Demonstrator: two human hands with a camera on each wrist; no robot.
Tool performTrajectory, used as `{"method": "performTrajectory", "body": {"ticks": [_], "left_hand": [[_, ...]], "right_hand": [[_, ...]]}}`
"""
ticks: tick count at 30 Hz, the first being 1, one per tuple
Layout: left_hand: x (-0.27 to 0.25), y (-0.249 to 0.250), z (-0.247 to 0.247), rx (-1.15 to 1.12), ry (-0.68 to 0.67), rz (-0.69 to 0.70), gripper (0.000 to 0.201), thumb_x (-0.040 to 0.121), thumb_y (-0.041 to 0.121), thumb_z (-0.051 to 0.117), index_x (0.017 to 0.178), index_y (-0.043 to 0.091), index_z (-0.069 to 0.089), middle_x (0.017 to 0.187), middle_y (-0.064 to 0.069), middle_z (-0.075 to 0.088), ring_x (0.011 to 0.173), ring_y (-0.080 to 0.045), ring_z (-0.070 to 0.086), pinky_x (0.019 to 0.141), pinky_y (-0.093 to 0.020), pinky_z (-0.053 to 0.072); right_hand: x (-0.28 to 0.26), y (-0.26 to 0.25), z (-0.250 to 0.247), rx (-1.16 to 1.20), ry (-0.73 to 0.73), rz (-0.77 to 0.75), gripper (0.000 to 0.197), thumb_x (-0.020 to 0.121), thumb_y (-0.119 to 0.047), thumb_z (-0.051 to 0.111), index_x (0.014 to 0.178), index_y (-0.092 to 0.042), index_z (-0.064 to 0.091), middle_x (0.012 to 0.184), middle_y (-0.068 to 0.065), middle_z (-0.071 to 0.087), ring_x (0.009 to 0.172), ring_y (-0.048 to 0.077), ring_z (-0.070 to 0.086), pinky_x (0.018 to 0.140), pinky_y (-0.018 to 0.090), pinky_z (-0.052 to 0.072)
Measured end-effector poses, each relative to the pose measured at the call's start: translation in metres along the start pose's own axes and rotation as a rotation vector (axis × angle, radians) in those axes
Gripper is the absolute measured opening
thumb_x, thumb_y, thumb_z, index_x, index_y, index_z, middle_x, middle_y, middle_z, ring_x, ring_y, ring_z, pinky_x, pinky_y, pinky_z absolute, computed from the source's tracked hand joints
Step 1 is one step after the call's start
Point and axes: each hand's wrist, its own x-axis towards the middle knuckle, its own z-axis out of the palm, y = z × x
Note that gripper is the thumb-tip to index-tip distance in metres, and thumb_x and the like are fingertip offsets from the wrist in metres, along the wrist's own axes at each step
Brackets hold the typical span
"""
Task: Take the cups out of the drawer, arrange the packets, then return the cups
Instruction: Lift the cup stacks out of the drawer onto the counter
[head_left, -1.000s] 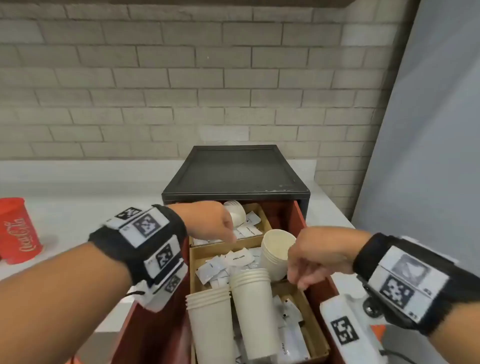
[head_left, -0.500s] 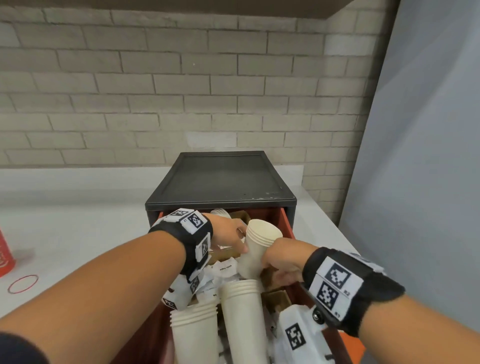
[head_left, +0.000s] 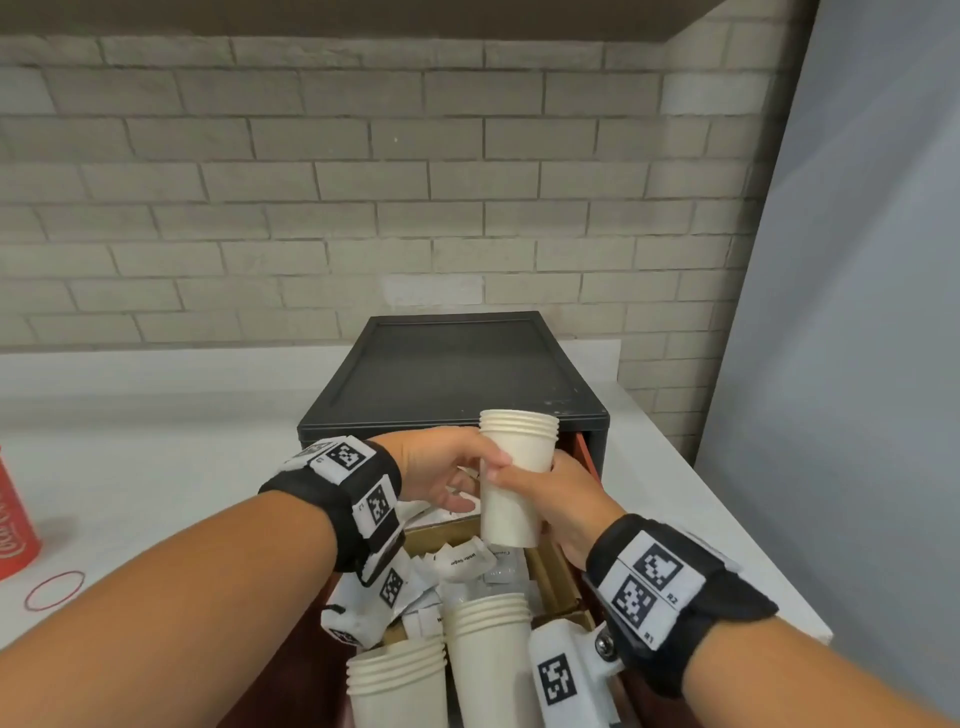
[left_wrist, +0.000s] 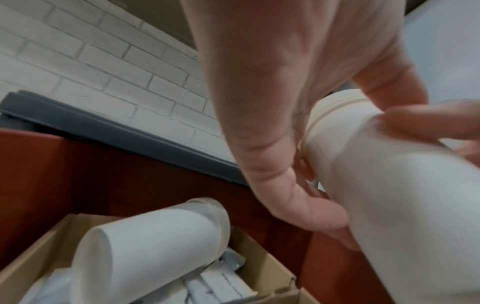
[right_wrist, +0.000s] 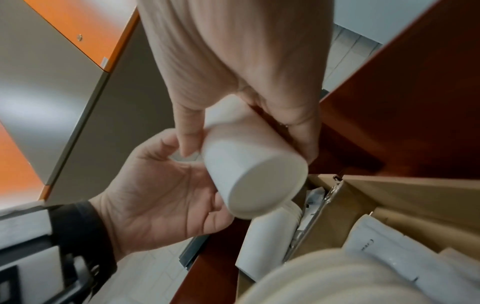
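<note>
1. The black cabinet sits on the white surface against a brick wall, and its red drawer is pulled out toward you.
2. You appear to be on the first step, taking the cups out. Inside the drawer are cardboard trays holding white packets, with cup stacks lying across them.
3. Two stacks of cups lie on their sides at the near end. A third lying stack shows in the left wrist view.
4. The lifted stack of cups is upright above the drawer's far end, clear of the trays.
5. Your right hand wraps its fingers and thumb around this stack's lower half.
6. Your left hand pinches the same stack just under its rims, thumb in front and fingers behind.
7. Next, I judge, you carry this stack to a bare part of the surface and stand it there. One hand could then return for the lying stacks.
8. Hard to make out: the number of cups in each stack, and the small print on the packets.
9. Cut off: a red cup at the left edge, beside a red rubber band. The near end of the drawer falls below the head view, and your wrists cover part of the trays.
</note>
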Motion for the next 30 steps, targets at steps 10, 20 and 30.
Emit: {"method": "performTrajectory", "body": {"ticks": [10,20,30], "left_hand": [[0.011,-0.009,-0.033,0.693,0.408,-0.175,0.037,0.089,0.029,0.061,0.121,0.012,0.058,0.124,-0.006,0.056,0.109,-0.021,0.054,0.085,-0.028,0.043],[0.058,-0.031,-0.027,0.905,0.444,-0.292,0.072,0.083,0.045,0.066,0.139,0.01,0.037,0.135,-0.007,0.051,0.12,-0.023,0.051,0.098,-0.031,0.042],[0.075,-0.034,-0.026,0.733,0.402,-0.287,0.065,0.068,0.045,0.077,0.12,0.012,0.054,0.109,-0.004,0.057,0.097,-0.02,0.056,0.087,-0.031,0.048]], "right_hand": [[0.02,-0.021,-0.018,0.049,0.109,-0.127,0.081,0.049,-0.036,0.08,0.121,-0.017,0.05,0.11,0.012,0.062,0.098,0.028,0.063,0.083,0.048,0.055],[0.011,-0.051,-0.07,0.044,0.038,-0.248,0.023,0.082,-0.007,0.066,0.096,-0.022,0.056,0.091,0.004,0.062,0.084,0.018,0.061,0.068,0.032,0.053],[0.041,0.002,-0.178,-0.004,0.371,-0.131,0.056,0.054,-0.011,0.072,0.108,-0.01,0.058,0.094,0.011,0.063,0.08,0.024,0.061,0.063,0.032,0.05]]}}
